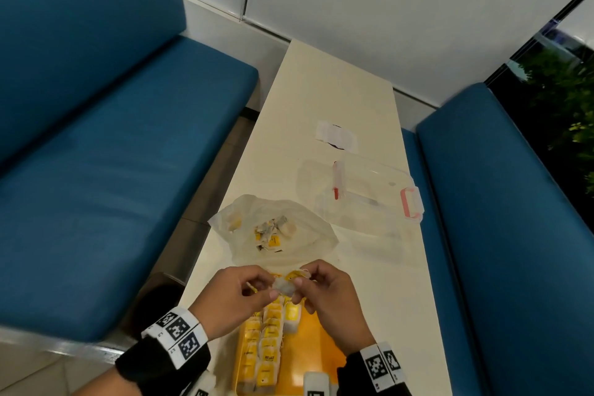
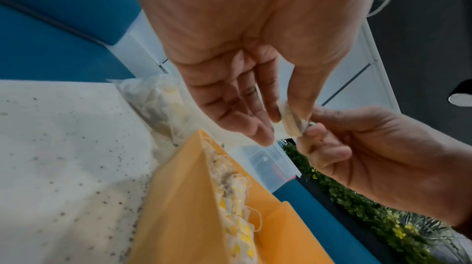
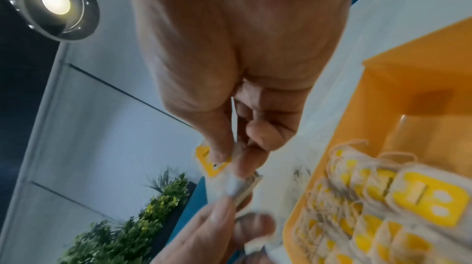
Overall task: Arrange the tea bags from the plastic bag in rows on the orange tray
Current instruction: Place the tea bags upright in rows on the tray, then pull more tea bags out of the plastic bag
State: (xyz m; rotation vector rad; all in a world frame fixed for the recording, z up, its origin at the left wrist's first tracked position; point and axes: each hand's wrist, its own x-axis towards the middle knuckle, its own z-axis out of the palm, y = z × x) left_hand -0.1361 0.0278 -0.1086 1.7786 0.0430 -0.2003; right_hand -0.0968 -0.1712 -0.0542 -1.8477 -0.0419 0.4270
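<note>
We hold one small white paper tea bag (image 1: 284, 287) between both hands, above the far end of the orange plastic tray (image 1: 313, 336). Left hand (image 1: 232, 299): thumb and forefinger pinch the bag's left edge, other fingers loosely extended. Right hand (image 1: 328, 294): grip narrow, thumb and forefinger pinching the bag's right edge together with its yellow paper tag (image 3: 212, 164). The bag looks flat, pale and slightly crumpled.

On the tray, white tea bags with yellow tags (image 1: 266, 344) lie overlapping in two long rows along its 9 o'clock side, with a single bag starting a third; the 3 o'clock side shows bare orange floor.

At 12 o'clock from the hands, the translucent white plastic bag (image 1: 273, 231) lies open on the cream bench (image 1: 324, 90), with a few bags and tags inside. At 1 o'clock sits a clear plastic box with pink clasps (image 1: 369, 193); beyond it a white paper slip (image 1: 336, 136). Blue padded seats (image 1: 112, 154) flank the bench. Our hands hide the tray's far rim.
</note>
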